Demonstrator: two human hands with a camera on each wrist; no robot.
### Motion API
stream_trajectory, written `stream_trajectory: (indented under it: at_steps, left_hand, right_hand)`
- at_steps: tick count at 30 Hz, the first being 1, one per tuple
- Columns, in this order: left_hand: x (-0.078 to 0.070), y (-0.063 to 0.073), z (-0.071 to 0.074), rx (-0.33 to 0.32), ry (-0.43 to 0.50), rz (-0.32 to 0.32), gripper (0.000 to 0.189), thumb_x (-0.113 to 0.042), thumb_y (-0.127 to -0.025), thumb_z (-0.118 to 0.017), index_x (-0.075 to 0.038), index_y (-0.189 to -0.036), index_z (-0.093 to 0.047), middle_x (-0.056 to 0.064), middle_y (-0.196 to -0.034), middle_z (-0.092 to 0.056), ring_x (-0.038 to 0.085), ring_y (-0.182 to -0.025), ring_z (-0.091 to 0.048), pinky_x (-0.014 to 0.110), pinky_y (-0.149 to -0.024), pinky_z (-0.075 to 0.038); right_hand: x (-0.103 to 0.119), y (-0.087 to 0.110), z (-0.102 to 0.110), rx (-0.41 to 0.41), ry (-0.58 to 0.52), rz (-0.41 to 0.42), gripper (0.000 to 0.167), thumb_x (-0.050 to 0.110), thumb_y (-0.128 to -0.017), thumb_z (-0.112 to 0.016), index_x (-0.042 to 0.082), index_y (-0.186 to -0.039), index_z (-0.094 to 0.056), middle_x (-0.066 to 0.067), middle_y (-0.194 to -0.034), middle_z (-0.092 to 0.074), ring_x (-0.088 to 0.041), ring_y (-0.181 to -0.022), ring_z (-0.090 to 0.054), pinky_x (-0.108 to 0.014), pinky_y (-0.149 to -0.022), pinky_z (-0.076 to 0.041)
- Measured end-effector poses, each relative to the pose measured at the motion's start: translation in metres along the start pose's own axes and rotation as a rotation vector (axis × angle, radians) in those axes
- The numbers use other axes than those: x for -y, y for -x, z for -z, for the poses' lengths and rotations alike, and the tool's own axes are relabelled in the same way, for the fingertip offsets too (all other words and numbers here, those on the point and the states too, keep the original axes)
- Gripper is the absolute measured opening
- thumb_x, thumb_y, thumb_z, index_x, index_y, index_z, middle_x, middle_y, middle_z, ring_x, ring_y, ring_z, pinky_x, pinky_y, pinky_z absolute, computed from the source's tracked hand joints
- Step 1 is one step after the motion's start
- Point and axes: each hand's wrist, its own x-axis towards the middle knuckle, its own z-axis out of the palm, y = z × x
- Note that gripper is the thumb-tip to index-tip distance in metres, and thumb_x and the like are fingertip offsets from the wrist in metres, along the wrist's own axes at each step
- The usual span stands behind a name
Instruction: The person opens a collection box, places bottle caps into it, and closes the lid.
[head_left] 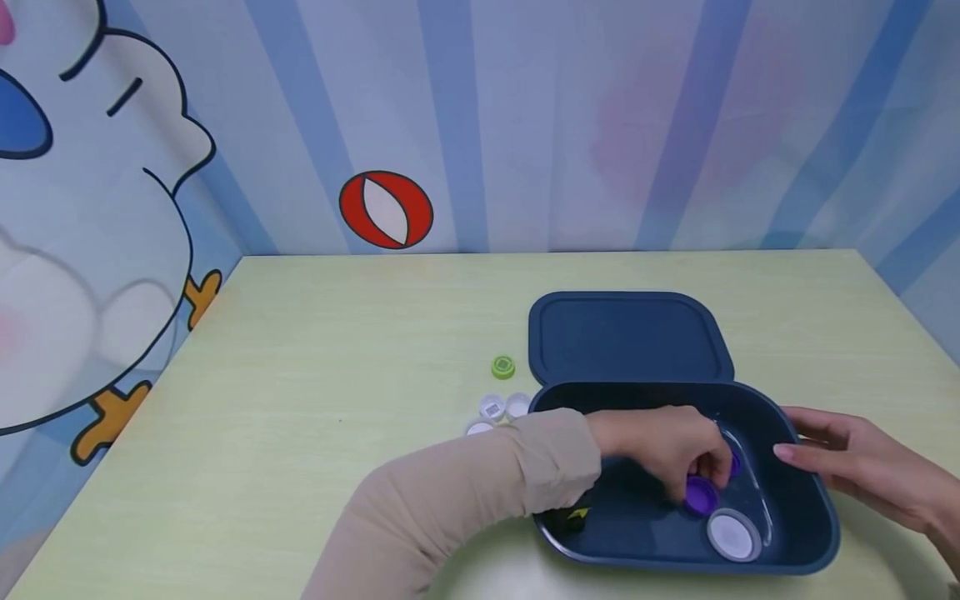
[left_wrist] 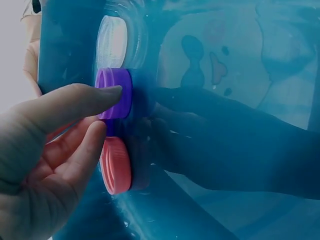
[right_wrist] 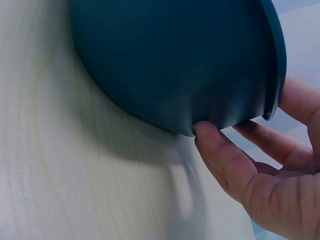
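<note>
My left hand [head_left: 671, 446] reaches down into a dark blue plastic box [head_left: 813, 533] and pinches a purple bottle cap [head_left: 701, 497]. In the left wrist view, the thumb lies on this purple cap [left_wrist: 120, 92], with fingers curled below it. Another purple cap [head_left: 735, 461] is partly hidden by the hand. A white cap [head_left: 733, 535] lies nearby on the box floor, and the left wrist view shows a pink-red cap [left_wrist: 116, 165] close to the fingertips. At the box's right end, my right hand [head_left: 862, 462] grips the wall, thumb over the rim and fingers outside.
Behind the box lies its flat dark blue lid [head_left: 630, 337]. Left of the lid sits a green cap [head_left: 503, 367], with several white caps [head_left: 492, 407] in front of it, partly behind my left sleeve. A black and yellow thing [head_left: 576, 518] shows at the box's left end.
</note>
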Motion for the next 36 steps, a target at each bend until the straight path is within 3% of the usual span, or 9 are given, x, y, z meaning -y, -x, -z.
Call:
stream_trajectory:
  at_steps: [10, 20, 26, 31, 36]
  left_hand:
    - [-0.004, 0.006, 0.014, -0.023, 0.051, -0.037, 0.04, -0.014, -0.072, -0.081, -0.015, -0.109, -0.065, -0.01, -0.097, -0.058, -0.002, -0.084, -0.051, 0.004, -0.073, -0.039]
    - [-0.006, 0.033, 0.04, -0.124, 0.202, -0.136, 0.043, -0.011, -0.076, -0.076, -0.01, -0.117, -0.061, -0.002, -0.107, -0.062, 0.001, -0.091, -0.055, 0.007, -0.077, -0.042]
    - [0.005, 0.062, 0.052, -0.239, 0.205, -0.154, 0.041, -0.011, -0.078, -0.074, -0.008, -0.117, -0.062, 0.001, -0.106, -0.062, 0.004, -0.092, -0.055, 0.007, -0.079, -0.042]
    - [0.028, 0.094, 0.055, -0.358, 0.219, -0.149, 0.039, -0.011, -0.079, -0.074, -0.007, -0.116, -0.062, 0.004, -0.106, -0.062, 0.011, -0.093, -0.057, 0.012, -0.08, -0.044]
    - [0.05, 0.121, 0.05, -0.454, 0.283, -0.106, 0.037, -0.011, -0.08, -0.073, -0.008, -0.115, -0.062, 0.001, -0.109, -0.062, 0.009, -0.094, -0.056, 0.018, -0.079, -0.048]
  right_hand:
    - [0.001, -0.001, 0.002, -0.003, -0.012, -0.019, 0.072, 0.024, -0.098, -0.047, -0.015, -0.142, -0.005, -0.038, -0.141, -0.02, -0.021, -0.108, -0.054, -0.043, -0.085, -0.05]
    - [0.002, -0.001, 0.002, 0.01, -0.045, -0.002, 0.068, 0.021, -0.098, -0.048, -0.015, -0.141, -0.008, -0.025, -0.134, -0.042, -0.01, -0.099, -0.057, -0.036, -0.081, -0.052]
    - [0.003, -0.002, 0.001, 0.001, -0.037, -0.028, 0.072, 0.024, -0.098, -0.048, -0.016, -0.141, -0.006, -0.03, -0.134, -0.039, -0.016, -0.1, -0.057, -0.04, -0.083, -0.051]
    - [0.002, -0.002, -0.001, -0.024, -0.023, -0.029, 0.073, 0.024, -0.097, -0.05, -0.016, -0.141, -0.007, -0.034, -0.135, -0.036, -0.018, -0.102, -0.058, -0.041, -0.083, -0.051]
    - [0.001, -0.001, -0.001, -0.032, -0.013, -0.03, 0.074, 0.025, -0.097, -0.05, -0.016, -0.141, -0.006, -0.035, -0.135, -0.034, -0.019, -0.103, -0.058, -0.041, -0.083, -0.051]
